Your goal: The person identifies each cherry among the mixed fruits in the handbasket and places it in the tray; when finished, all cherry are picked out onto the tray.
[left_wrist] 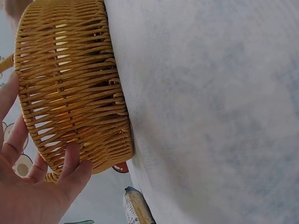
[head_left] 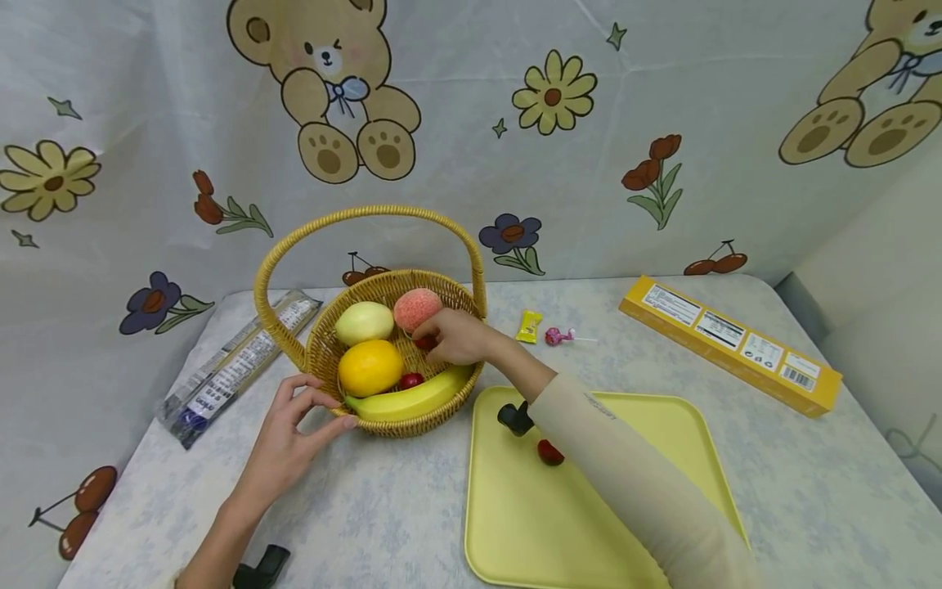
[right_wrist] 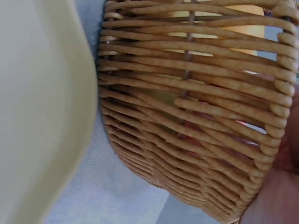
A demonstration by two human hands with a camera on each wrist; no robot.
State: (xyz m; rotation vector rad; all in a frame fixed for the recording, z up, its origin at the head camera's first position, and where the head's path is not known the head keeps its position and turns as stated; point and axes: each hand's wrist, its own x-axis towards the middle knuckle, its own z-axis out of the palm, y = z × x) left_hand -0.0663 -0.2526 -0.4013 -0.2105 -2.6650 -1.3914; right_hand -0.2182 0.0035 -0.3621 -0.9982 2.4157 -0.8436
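A woven basket (head_left: 412, 427) with a tall arched handle stands on the table. Inside lie a pale green fruit (head_left: 364, 322), a yellow lemon-like fruit (head_left: 370, 368), a banana (head_left: 412, 399), a pink peach-like fruit (head_left: 417, 310) and a small dark red fruit (head_left: 410, 380). My left hand (head_left: 298, 429) holds the basket's near left rim, thumb in front and fingers along the edge. My right hand (head_left: 459, 337) reaches over the right rim, its curled fingers pinching another small dark red fruit (head_left: 424, 341) beside the peach-like one; the hand covers part of it.
Right of the basket lies a yellow tray (head_left: 530, 523) with a dark red piece (head_left: 549, 452) on it. Behind the tray are a yellow wrapped candy (head_left: 528, 325) and a lollipop (head_left: 555, 336). A long yellow box (head_left: 728, 343) lies right, a clear packet (head_left: 239, 364) left.
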